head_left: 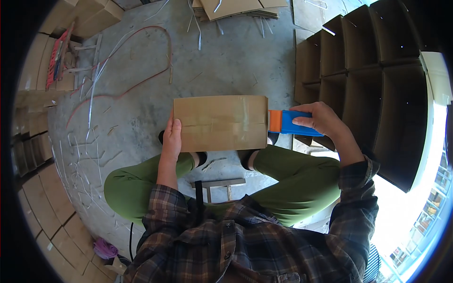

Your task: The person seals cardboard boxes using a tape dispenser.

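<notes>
A closed cardboard box [212, 123] is held level above my knees, with strips of shiny clear tape on its top face. My left hand [173, 134] grips its left end, thumb on top and fingers along the side. In my right hand [321, 119] is a blue and orange tape dispenser [295, 123], pinched between thumb and fingers. Its orange end meets the right edge of the box. Whether tape runs from it to the box is too small to tell.
Open cardboard compartments [361, 66] stand stacked at the right. Flat cardboard sheets [236, 7] lie at the far side. A red hose [141, 82] and loose white straps [96, 75] cross the concrete floor. Boxes [56, 193] line the left. A small metal stand [226, 183] sits between my legs.
</notes>
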The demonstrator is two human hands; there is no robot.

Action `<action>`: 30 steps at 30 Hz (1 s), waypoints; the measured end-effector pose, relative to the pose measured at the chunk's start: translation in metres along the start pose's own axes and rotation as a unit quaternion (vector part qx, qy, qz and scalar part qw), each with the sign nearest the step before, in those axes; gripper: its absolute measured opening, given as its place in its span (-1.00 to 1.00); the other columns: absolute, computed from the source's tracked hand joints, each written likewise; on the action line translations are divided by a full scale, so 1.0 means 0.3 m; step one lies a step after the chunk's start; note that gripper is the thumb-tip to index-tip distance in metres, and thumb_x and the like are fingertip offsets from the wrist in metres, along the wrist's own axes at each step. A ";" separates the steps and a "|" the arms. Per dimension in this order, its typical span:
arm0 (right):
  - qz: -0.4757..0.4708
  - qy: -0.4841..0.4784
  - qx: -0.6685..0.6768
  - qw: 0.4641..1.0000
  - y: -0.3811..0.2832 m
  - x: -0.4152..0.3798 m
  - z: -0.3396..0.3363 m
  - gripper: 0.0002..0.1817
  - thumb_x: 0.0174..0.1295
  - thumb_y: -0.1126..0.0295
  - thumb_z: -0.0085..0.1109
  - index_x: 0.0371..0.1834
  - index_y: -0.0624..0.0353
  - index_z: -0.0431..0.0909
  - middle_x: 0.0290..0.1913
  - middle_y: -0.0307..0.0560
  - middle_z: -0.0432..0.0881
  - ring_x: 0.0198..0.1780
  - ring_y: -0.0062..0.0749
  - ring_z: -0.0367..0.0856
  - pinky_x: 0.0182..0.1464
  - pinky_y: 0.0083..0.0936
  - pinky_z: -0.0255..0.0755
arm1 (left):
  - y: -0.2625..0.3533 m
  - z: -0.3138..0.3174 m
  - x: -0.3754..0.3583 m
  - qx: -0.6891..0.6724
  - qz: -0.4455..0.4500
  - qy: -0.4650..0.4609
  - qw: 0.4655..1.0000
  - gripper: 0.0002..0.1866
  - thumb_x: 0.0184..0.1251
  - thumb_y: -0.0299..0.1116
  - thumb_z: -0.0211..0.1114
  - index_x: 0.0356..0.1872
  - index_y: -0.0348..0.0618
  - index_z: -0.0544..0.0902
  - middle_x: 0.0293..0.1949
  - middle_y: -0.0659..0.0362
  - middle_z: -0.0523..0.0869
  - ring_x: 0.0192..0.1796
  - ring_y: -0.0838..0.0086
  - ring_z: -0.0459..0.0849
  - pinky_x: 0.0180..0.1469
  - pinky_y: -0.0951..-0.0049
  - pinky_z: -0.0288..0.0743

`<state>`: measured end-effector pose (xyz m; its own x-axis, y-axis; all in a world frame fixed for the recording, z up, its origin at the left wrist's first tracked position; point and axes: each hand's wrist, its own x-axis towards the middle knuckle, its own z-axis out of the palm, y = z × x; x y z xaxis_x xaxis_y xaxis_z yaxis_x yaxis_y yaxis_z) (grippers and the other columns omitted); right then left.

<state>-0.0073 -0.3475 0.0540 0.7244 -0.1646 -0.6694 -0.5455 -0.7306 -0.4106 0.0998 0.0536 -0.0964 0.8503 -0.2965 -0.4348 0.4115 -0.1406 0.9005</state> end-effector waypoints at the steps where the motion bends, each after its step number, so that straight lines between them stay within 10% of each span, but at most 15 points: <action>1: 0.006 -0.001 0.005 1.000 0.004 0.007 0.007 -0.54 0.10 0.03 0.37 0.08 -0.14 0.67 -0.14 0.04 0.73 -0.08 -0.13 0.70 0.04 -0.30 0.51 | 0.006 0.002 0.000 0.001 -0.001 -0.004 1.000 -0.45 0.56 -0.20 -0.03 0.47 -0.20 0.19 0.41 0.11 0.34 0.43 0.43 0.29 0.43 0.48 0.11; 3: -0.002 -0.001 0.007 1.000 0.018 0.021 0.025 -0.55 0.11 0.02 0.36 0.07 -0.14 0.67 -0.14 0.04 0.73 -0.08 -0.13 0.70 0.04 -0.30 0.51 | 0.032 0.009 -0.006 0.005 -0.002 -0.008 1.000 -0.44 0.55 -0.20 -0.01 0.47 -0.18 0.17 0.44 0.08 0.29 0.45 0.38 0.27 0.43 0.49 0.11; 5: -0.011 0.003 0.010 1.000 0.019 0.034 0.028 -0.55 0.12 0.02 0.35 0.07 -0.14 0.68 -0.14 0.04 0.72 -0.08 -0.13 0.70 0.04 -0.30 0.51 | 0.083 0.036 -0.018 0.313 0.054 0.055 0.947 -0.39 0.48 -0.16 0.06 0.49 -0.05 0.17 0.49 0.11 0.19 0.50 0.31 0.15 0.46 0.27 0.01; 8: 0.002 -0.007 0.013 1.000 0.026 0.034 0.033 -0.55 0.14 0.12 0.37 0.09 0.00 0.66 -0.11 0.01 0.73 -0.11 -0.24 0.70 0.04 -0.37 0.51 | 0.152 0.132 -0.049 0.703 0.128 0.135 0.687 -0.29 0.37 -0.09 0.18 0.50 0.15 0.15 0.55 0.15 0.04 0.57 0.22 -0.02 0.50 -0.05 -0.14; 18: -0.062 0.019 -0.006 0.998 0.062 0.043 0.039 -0.59 0.12 0.09 0.34 0.05 -0.10 0.69 -0.14 0.03 0.72 -0.09 -0.14 0.69 0.03 -0.31 0.51 | 0.225 0.615 0.034 0.547 0.370 -0.252 0.707 0.01 0.02 0.08 0.44 0.49 0.06 0.13 0.47 0.26 0.24 0.55 0.31 0.04 0.50 -0.23 -0.28; 30: -0.104 -0.008 0.031 0.994 0.037 0.043 0.045 -0.58 0.12 0.14 0.37 0.07 -0.05 0.67 -0.19 0.04 0.73 -0.18 -0.15 0.71 -0.04 -0.34 0.52 | 0.239 0.563 0.048 0.538 0.382 -0.261 0.705 0.03 -0.17 -0.15 0.50 0.43 -0.05 0.19 0.13 0.19 0.59 0.42 0.30 0.31 0.44 -0.39 -0.33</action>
<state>-0.0098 -0.3487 0.0324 0.8176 -0.0027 -0.5758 -0.4094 -0.7060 -0.5779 0.0861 -0.1204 -0.0375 0.3370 -0.9414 -0.0156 -0.8266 -0.3038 0.4738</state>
